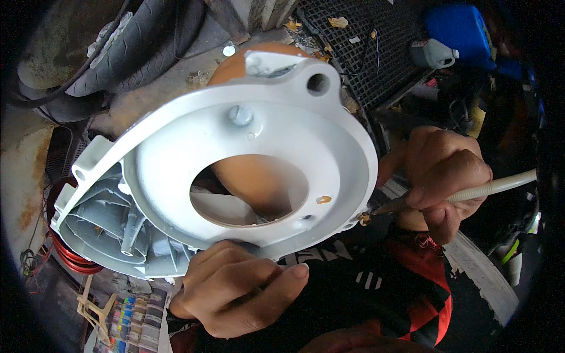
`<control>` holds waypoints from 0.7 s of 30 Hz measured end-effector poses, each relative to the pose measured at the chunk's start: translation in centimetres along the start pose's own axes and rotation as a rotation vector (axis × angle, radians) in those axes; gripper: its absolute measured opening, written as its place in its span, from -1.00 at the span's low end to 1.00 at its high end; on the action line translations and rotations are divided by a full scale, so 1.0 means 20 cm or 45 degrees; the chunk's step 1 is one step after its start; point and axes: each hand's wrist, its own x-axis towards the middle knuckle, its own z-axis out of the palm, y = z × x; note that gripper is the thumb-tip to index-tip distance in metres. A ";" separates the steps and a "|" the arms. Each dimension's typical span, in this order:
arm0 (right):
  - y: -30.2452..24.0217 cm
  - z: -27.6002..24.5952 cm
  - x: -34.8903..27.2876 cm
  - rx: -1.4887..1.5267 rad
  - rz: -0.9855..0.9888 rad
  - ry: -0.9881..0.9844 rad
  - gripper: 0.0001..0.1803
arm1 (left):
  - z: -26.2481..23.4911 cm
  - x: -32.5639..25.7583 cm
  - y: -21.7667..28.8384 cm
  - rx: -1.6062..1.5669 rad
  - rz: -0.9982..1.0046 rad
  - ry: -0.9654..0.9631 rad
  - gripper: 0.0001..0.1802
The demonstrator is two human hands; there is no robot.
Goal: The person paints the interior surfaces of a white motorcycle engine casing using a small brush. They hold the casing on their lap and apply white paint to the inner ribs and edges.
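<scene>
A large white-painted metal engine cover (pixel 170 141) fills the middle of the view, tilted. It has a big oval opening, bolt lugs and a ribbed grey hollow at its left end. My left hand (pixel 235 288) is closed on its lower rim, fingers curled and the fingertips partly hidden. At the right edge my right hand (pixel 444 176) grips a slim tool with a cream handle (pixel 500 183), held like a pen. The tool's narrow brownish tip is at the cover's lower right rim, beside a small gold-brown bit (pixel 365 219). Whether they touch, I cannot tell.
A smooth orange-brown rounded shape (pixel 259 182) shows behind the cover, through its opening. Tyres (pixel 126 50) stand at the far left. Beyond lie a black grid mat (pixel 376 70), a grey jug (pixel 434 54) and a blue container (pixel 459 32). A red coil (pixel 76 259) sits at the left.
</scene>
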 end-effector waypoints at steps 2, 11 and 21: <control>0.00 0.00 0.00 -0.037 0.014 0.014 -0.85 | -0.01 0.01 -0.01 0.005 0.014 -0.029 -0.74; -0.02 0.01 0.07 -0.163 -0.012 -0.092 -0.82 | 0.03 -0.02 0.01 -0.008 -0.051 0.064 -0.64; -0.10 -0.02 0.08 -0.114 -0.017 -0.121 -0.85 | 0.06 -0.01 -0.02 0.051 0.102 0.162 -0.71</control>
